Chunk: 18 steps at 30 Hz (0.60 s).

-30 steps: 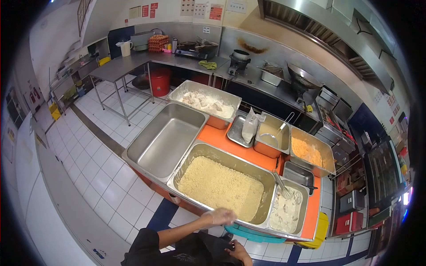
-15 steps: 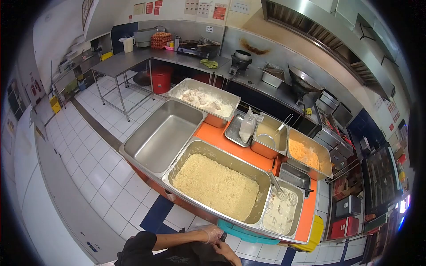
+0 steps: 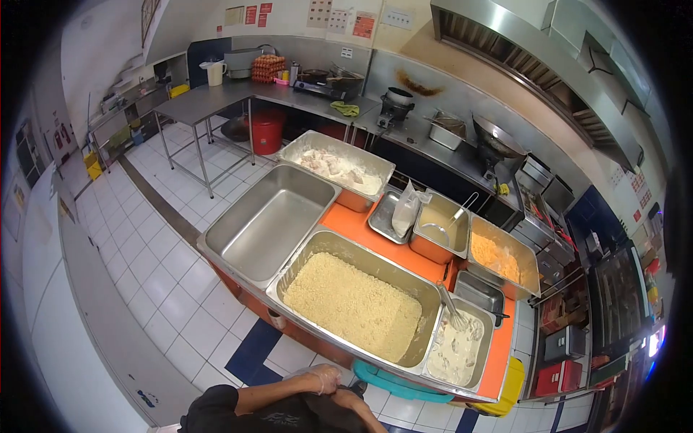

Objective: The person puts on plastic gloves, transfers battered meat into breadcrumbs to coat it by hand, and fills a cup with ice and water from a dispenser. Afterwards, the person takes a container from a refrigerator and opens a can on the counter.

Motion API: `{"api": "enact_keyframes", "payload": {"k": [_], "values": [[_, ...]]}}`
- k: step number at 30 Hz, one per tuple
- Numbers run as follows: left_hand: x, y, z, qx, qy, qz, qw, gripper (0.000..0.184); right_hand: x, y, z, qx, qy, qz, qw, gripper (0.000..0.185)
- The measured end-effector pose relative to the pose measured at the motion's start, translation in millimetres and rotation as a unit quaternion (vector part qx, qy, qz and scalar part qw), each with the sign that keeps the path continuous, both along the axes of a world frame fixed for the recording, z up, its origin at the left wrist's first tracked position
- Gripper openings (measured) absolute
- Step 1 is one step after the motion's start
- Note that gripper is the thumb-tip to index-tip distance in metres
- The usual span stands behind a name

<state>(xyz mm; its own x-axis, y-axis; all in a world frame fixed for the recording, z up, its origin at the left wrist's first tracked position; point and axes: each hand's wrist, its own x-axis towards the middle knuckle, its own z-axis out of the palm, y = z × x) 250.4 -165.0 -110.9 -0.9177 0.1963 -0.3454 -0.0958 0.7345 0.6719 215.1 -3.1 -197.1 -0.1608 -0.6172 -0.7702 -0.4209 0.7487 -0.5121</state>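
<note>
My left hand [image 3: 327, 378], in a thin clear plastic glove, is held in front of my dark top at the lower edge of the head view. Its fingers are curled in against my right hand [image 3: 347, 398]. The right fingers are bent close to the left ones, and whatever lies between the hands is hidden. Just beyond stands a large steel pan [image 3: 289, 307] of pale crumbs [image 3: 354, 303]. To its right, a smaller pan holds white batter [image 3: 456, 353] with pieces in it and a whisk [image 3: 455, 312]. Neither hand touches the pans.
A bare steel pan [image 3: 263, 224] and a pan of floured pieces [image 3: 339, 169] are at the left and back of the orange table [image 3: 346, 222]. Orange crumbs [image 3: 494, 256], a strainer [image 3: 437, 232] and a plastic bag [image 3: 406, 211] sit behind. Steel counters and stoves line the wall.
Both hands have shifted slightly left and stay close together, with the left fingers now nearer the right hand. The camera view has tilted a little; the pans stay put.
</note>
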Motion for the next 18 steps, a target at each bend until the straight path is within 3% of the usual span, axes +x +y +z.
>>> {"api": "enact_keyframes", "payload": {"k": [1, 2, 4, 7, 8, 9, 10, 11, 12, 13, 14, 15, 17, 18], "values": [[-2, -3, 6, 0.001, -0.079, -0.01, 0.997, 0.017, -1, 3, 1, -0.016, 0.034, 0.02, 0.999, 0.04], [-2, -7, 8, 0.001, -0.078, -0.008, 0.997, 0.017, -1, 11, 4, -0.016, 0.035, 0.023, 0.999, 0.04], [1, -21, 10, 0.093, -0.092, -0.02, 0.991, 0.02, 6, 20, 58, -0.131, 0.111, -0.054, 0.984, 0.033], [0, -33, -18, 0.139, -0.095, -0.032, 0.985, 0.03, -4, 28, 143, -0.229, 0.151, -0.143, 0.951, 0.026], [-2, -34, -17, 0.137, -0.096, -0.034, 0.985, 0.03, -9, 28, 161, -0.23, 0.151, -0.145, 0.95, 0.026], [-4, -35, -11, 0.212, -0.049, -0.014, 0.976, 0.033, -14, 27, 176, -0.188, 0.156, -0.195, 0.95, 0.026], [-8, -36, -4, 0.285, -0.001, 0.006, 0.958, 0.038, -17, 27, 183, -0.146, 0.161, -0.242, 0.945, 0.028], [-12, -35, 3, 0.284, -0.002, 0.006, 0.959, 0.038, -14, 32, 163, -0.21, 0.108, -0.349, 0.907, 0.033], [-17, -31, 29, 0.343, -0.07, 0.037, 0.936, 0.037, -13, 30, 166, -0.21, 0.108, -0.349, 0.907, 0.033], [-22, -26, 48, 0.4, -0.137, 0.067, 0.904, 0.037, -12, 26, 171, -0.216, 0.095, -0.419, 0.877, 0.033], [-25, -21, 56, 0.401, -0.137, 0.068, 0.903, 0.037, -10, 24, 174, -0.22, 0.081, -0.488, 0.841, 0.032], [-28, -16, 62, 0.402, -0.08, 0.048, 0.911, 0.037, -9, 22, 160, -0.219, 0.081, -0.488, 0.841, 0.032], [-35, -8, 55, 0.401, -0.022, 0.029, 0.915, 0.037, -11, 18, 121, -0.418, 0.121, -0.543, 0.718, 0.026], [-38, -2, 36, 0.424, 0.011, 0.038, 0.905, 0.036, -13, 20, 125, -0.419, 0.121, -0.543, 0.718, 0.026]]}}
